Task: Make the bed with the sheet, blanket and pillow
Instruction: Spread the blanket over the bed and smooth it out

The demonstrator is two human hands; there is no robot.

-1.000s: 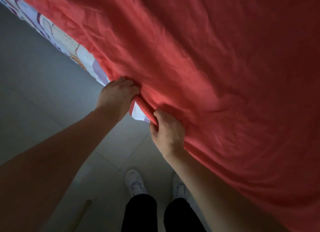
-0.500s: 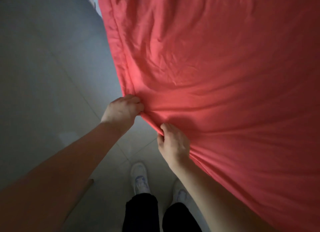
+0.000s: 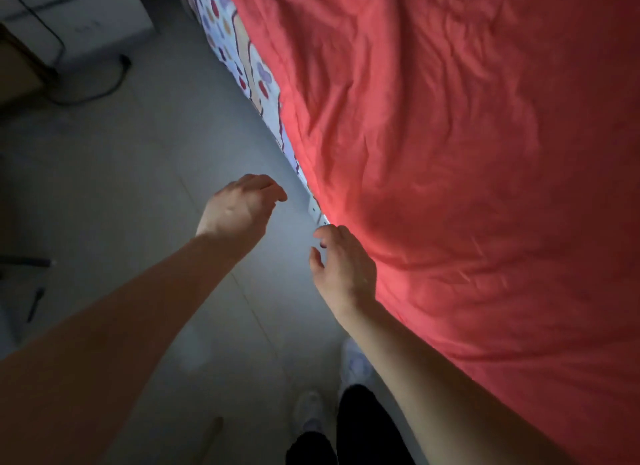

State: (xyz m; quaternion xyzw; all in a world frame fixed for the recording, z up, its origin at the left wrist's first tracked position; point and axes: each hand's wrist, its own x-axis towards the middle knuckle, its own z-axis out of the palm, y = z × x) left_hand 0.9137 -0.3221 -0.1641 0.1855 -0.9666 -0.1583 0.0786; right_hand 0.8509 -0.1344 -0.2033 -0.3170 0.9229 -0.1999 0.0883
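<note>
**Red blanket spread, both hands empty at its edge**

The red blanket (image 3: 450,187) takes up most of what I can see from here. It is spread over the bed and rumpled with shallow creases. Its long edge runs slantwise and reaches the side of the bed, which I take to be the reason it lies so: a cover drawn out to the full width.

Off that edge is the grey floor (image 3: 121,187), where the person stands.

From under the blanket's far stretch peeps a strip of the patterned sheet (image 3: 242,59), and it narrows to a sliver near the hands. Sheet below and blanket above suits the order of the job. No pillow shows anywhere, so I judge that part is yet to do.

The right hand (image 3: 343,263) is at the blanket's edge, its fingers loosely bent and holding nothing. Whether it touches the cloth I cannot tell. The left hand (image 3: 239,208) hovers over the floor just off the same edge, fingers loosely curled and likewise empty. Both are near the hem, I'd guess, because that is where a tug or a smoothing stroke would best flatten the creases.

Well away from the blanket, in the far corner, stands a pale box (image 3: 86,14) with a dark cable (image 3: 104,83) trailing from it. By the blanket's near end are the person's white shoes (image 3: 308,409).
</note>
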